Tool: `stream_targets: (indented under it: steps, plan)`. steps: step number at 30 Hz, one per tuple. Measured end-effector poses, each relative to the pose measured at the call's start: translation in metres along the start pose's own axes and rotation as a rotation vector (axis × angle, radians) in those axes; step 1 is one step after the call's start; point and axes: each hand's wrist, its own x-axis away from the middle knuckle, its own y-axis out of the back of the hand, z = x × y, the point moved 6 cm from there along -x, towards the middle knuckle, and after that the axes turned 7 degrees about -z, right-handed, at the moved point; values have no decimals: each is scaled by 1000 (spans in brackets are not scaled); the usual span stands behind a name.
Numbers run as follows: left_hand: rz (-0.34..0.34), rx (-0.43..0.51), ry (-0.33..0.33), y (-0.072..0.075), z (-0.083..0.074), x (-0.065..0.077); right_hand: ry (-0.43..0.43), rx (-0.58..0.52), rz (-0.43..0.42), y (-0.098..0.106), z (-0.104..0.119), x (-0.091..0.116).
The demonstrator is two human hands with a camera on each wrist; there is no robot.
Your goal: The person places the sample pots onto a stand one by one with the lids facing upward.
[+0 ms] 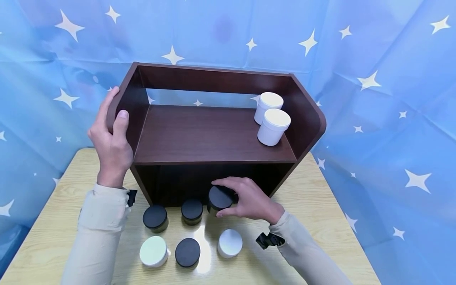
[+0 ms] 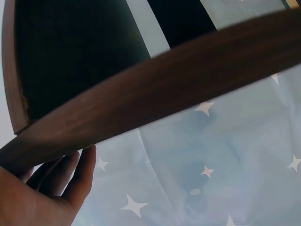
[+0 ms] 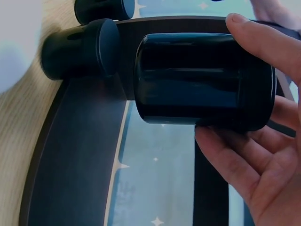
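Note:
My right hand (image 1: 246, 198) grips a black jar (image 1: 219, 197) by its lid end, in front of the shelf's lower opening. In the right wrist view this glossy jar (image 3: 202, 80) lies between the thumb and the fingers. My left hand (image 1: 113, 146) holds the left side panel of the dark brown shelf (image 1: 213, 134), thumb on the inner face and fingers outside. The left wrist view shows its fingers (image 2: 84, 176) at the edge of that panel (image 2: 117, 103). Two white jars (image 1: 273, 126) stand one behind the other on the upper board, by the right side.
Two black jars, one at the left (image 1: 155, 217) and one nearer the middle (image 1: 192, 211), stand before the shelf. Closer to me are a pale-lidded jar (image 1: 154, 251), a black jar (image 1: 187, 252) and a white jar (image 1: 229, 243) on the wooden table (image 1: 306, 198). A starry blue cloth (image 1: 384, 118) hangs behind.

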Motion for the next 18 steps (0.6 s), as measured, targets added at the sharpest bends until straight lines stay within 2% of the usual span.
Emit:
stream_targets:
  steps: [7,18]
  plan:
    - [-26,6,49,0,-1,0,-2,13,1,8,1,-1]
    - [-25,4,49,-1,0,0,31,27,-41,20,7,-2]
